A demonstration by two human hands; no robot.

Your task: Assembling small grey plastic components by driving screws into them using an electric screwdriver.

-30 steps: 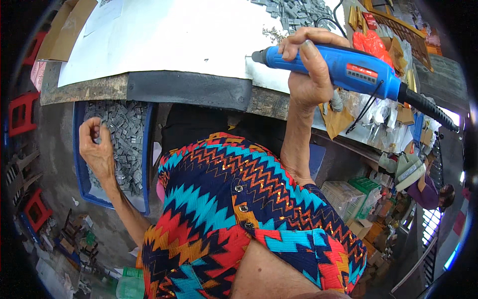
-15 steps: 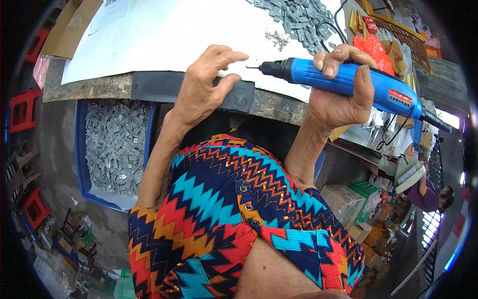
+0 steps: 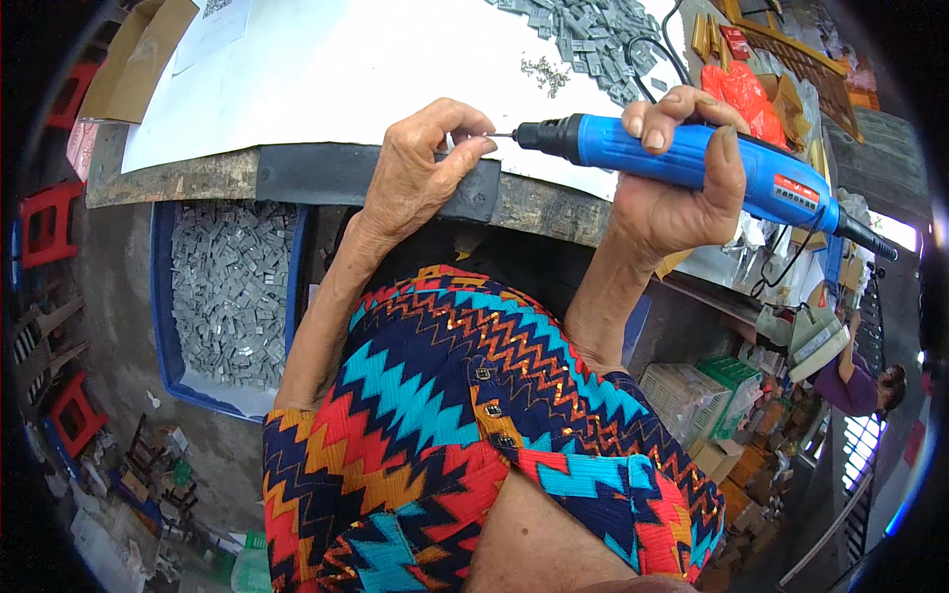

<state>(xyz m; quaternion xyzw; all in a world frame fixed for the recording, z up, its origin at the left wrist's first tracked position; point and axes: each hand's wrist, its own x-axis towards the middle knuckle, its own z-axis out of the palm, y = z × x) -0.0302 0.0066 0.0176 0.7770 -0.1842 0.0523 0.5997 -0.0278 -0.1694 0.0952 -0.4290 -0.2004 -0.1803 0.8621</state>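
Note:
My right hand (image 3: 682, 168) is wrapped round a blue electric screwdriver (image 3: 643, 148), held level with its black nose and thin bit pointing left. At the end of the bit, the thumb and forefinger of my left hand (image 3: 425, 163) come close together in a pinch. Whatever sits between those fingertips is too small to make out. Both hands are above the front edge of the white-covered table (image 3: 316, 89). A little pile of tiny screws (image 3: 546, 75) lies on the white sheet beyond the screwdriver, near a heap of small grey parts (image 3: 593, 44).
Below the table's left side stands a blue tray (image 3: 158, 296) full of small grey pieces. A cardboard box (image 3: 133, 64) is at the far left, a red plastic bag (image 3: 741, 94) at the right. A black cable (image 3: 638, 74) runs past the heap. Another person (image 3: 855, 385) is at far right.
My left thumb and forefinger have closed from a wide gap to a pinch at the bit's tip. The screwdriver in my right hand has hardly moved.

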